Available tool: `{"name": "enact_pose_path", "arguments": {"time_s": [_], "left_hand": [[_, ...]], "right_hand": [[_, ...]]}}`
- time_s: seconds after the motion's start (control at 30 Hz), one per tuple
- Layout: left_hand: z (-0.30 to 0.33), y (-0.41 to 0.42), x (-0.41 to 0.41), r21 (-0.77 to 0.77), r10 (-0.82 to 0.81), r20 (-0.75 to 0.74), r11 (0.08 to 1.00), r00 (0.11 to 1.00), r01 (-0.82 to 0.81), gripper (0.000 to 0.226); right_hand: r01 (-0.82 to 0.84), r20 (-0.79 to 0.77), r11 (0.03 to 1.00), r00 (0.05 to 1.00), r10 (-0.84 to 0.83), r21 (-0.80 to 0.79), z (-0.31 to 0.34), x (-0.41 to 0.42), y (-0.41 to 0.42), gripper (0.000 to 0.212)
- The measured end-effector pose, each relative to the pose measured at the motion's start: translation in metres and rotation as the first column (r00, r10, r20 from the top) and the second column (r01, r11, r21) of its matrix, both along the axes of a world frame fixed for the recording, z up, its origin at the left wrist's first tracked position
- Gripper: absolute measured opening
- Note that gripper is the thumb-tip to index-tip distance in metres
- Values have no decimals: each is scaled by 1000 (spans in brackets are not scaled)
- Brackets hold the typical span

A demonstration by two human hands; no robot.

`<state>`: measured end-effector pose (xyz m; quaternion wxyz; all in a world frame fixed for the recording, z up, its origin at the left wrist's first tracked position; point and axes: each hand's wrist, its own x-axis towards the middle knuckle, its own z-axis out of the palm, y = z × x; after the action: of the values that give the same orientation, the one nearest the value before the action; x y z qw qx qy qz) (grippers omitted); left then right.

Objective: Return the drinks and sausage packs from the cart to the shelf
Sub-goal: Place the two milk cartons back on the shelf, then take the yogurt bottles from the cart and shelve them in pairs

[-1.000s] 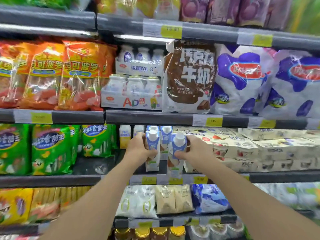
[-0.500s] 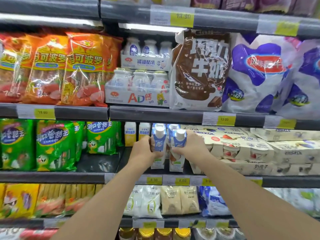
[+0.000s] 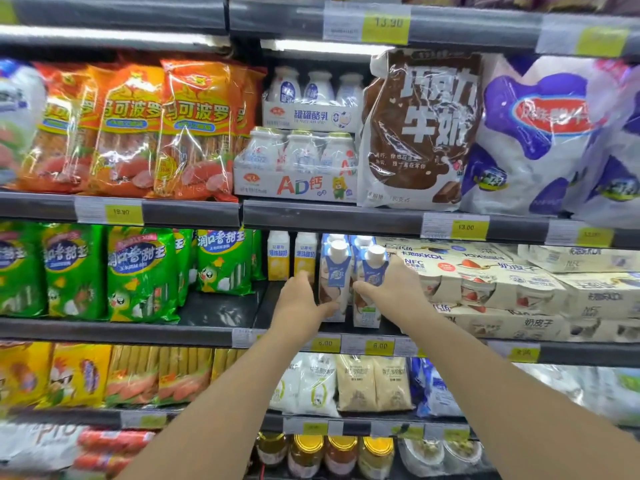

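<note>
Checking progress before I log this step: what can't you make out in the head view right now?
- Cart: out of frame, so remaining stock is unknown.
- Cartons behind the two front blue cartons: hidden by them.
- Left hand and right hand grip: palms face away.
- Far-right price tag: blurred.

There is a single view, from a wide-angle camera worn on the person's head. It faces straight into the dark grey metal supermarket shelf (image 3: 346, 216), close enough that the tiers fill the picture edge to edge. It looks forward and slightly down along both bare forearms, which rise from the bottom edge toward the middle tier. The shelf edges bow slightly near the borders. No second view shares the scene.
</note>
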<state>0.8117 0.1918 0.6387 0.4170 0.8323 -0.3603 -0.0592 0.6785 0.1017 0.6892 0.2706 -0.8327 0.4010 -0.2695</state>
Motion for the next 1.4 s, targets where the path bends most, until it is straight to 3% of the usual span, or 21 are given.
{"name": "enact_pose_path", "arguments": {"time_s": [0.13,0.27,0.4,0.57,0.73,0.87,1.0,1.2,1.4], "left_hand": [[7,33,-25,70,-72,153,996,986,62,36],[27,34,-70,275,-430,146,883,891,381,40],[24,-10,-139,414,-680,139,701,720,581,43],[7,-74,-256,523,-853,197,508,484,684,66],[-19,-141,-391,628,-902,343,427,261,650,78],[-44,-174,-517,690,-968,243,216,60,691,89],[-74,-190,-636,705,-967,247,140,-55,695,87],[-113,-196,-789,730,-946,253,50,-202,682,91],[-160,-193,-878,770,-926,165,-95,-339,632,87]], "right_hand": [[-5,77,997,997,11,-75,3,-27,21,52],[69,93,994,994,-61,-87,5,-86,18,40],[231,-38,967,971,-236,-105,-11,-182,-5,39],[424,-353,900,831,-431,-101,-50,-332,-26,65],[571,-520,807,649,-555,-149,-87,-488,-19,88],[707,-561,682,492,-665,-189,-115,-610,-5,92],[802,-621,579,380,-685,-149,-140,-721,15,93],[897,-627,429,272,-730,-110,-172,-841,51,89],[931,-615,365,288,-734,0,-218,-900,58,85]]}}
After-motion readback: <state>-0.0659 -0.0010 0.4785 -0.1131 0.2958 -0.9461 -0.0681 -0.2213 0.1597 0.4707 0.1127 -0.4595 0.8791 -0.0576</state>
